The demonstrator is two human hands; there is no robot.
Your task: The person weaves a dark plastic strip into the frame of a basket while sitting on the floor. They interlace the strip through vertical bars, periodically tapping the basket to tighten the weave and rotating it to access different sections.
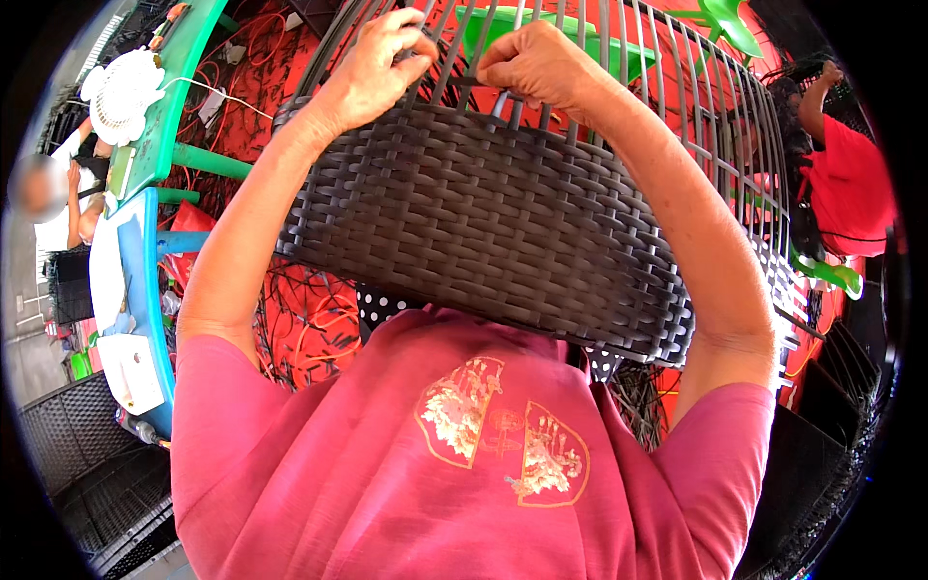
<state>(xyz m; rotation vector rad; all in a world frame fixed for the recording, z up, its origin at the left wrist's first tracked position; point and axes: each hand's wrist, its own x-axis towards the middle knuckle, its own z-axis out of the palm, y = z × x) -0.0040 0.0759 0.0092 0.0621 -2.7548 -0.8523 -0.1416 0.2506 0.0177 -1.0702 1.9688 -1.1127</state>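
A dark brown woven panel of flat plastic strips lies across my lap, its weave running up onto a frame of grey metal bars. At the upper edge of the weave, my right hand is closed in a pinch on a dark weaving strip. My left hand is just left of it over the bars, fingers curled toward the thumb. Whatever those left fingers hold is hidden. Bare bars show beyond both hands.
Green and blue tables stand at left, with a white fan on the green one. Loose dark strips litter the red floor. A person sits far left; another in red works at right. Behind the bars is a green chair.
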